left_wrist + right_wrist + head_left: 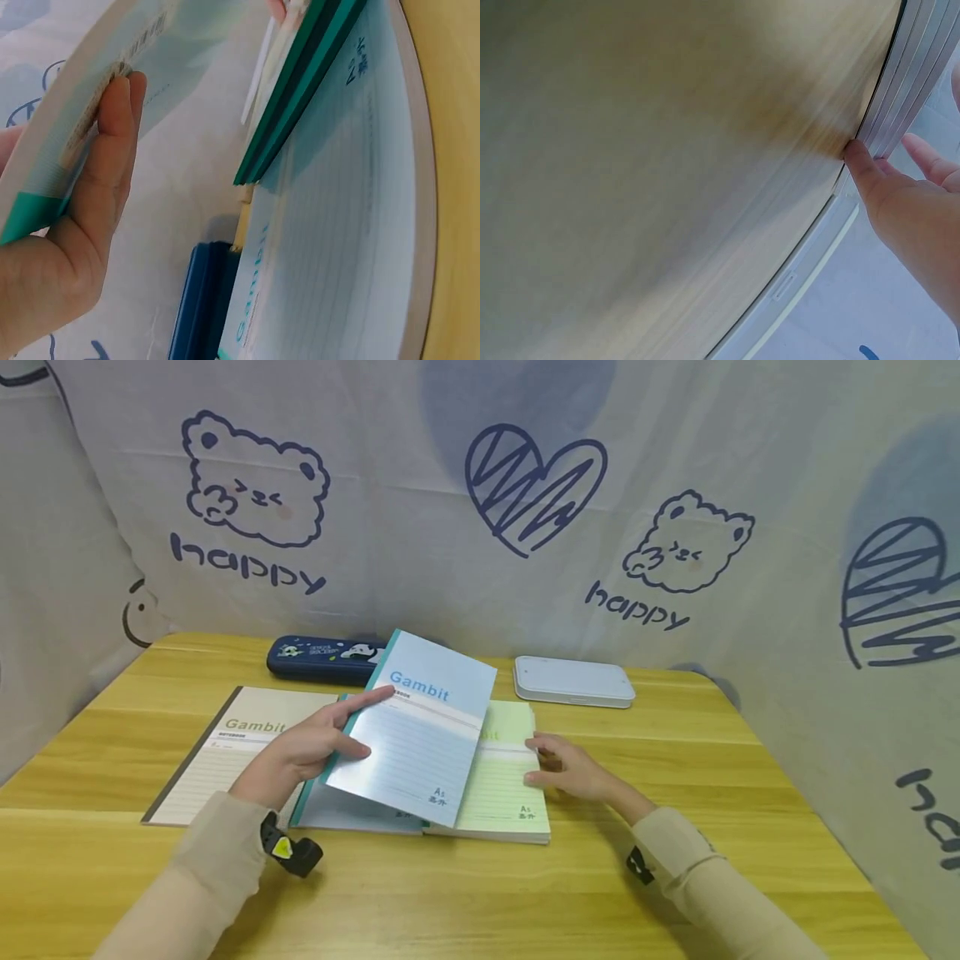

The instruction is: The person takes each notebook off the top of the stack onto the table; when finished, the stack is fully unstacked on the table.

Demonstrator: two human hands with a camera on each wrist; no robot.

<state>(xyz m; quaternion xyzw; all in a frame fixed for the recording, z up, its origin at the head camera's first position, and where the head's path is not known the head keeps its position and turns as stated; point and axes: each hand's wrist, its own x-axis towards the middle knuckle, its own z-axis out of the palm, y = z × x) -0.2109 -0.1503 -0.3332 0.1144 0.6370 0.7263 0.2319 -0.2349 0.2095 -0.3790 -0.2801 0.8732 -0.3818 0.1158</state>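
My left hand (311, 747) grips a blue Gambit notebook (420, 743) by its teal spine side, thumb on the cover and fingers behind. The notebook is raised and tilted. Below it, partly covered, a second blue notebook (337, 818) lies flat on the table. To the right sits a stack of notebooks with a pale green one (502, 793) on top, its left part hidden by the raised notebook. At the stack's right edge, my right hand (573, 771) touches with bent fingertips; several layered page edges (907, 82) show in the right wrist view.
A cream notebook (195, 777) with a dark spine lies at the left. Behind the notebooks are a navy pencil case (322, 660) and a white flat case (573, 681). A printed cloth (405, 527) hangs along the back of the wooden table (637, 910).
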